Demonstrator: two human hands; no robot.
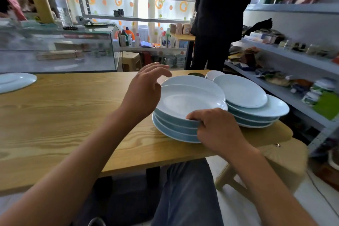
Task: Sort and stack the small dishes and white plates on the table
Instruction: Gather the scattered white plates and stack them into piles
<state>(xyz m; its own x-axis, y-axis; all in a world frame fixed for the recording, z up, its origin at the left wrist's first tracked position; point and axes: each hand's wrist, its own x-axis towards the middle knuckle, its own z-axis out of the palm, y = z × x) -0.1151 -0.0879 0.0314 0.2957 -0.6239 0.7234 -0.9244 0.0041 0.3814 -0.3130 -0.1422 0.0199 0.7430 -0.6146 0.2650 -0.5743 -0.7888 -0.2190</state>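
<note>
A stack of several white plates [185,104] stands near the front right of the wooden table [64,115]. My right hand [214,128] grips the near rim of the stack's top plates, fingers curled over the edge. My left hand [145,88] hovers at the stack's left rim with fingers spread and relaxed, holding nothing. A second stack of white plates [255,108] stands just right of the first, with a smaller plate [240,91] lying on top. Behind the stacks are a small white dish [213,74] and a dark dish [196,75]. One lone white plate [16,81] lies at the table's far left.
A person in dark clothes [218,20] stands beyond the table's far edge. Shelves with goods [293,55] run along the right side. A glass display case [60,49] stands at the back left. A wooden stool [286,161] is beside the table's right corner.
</note>
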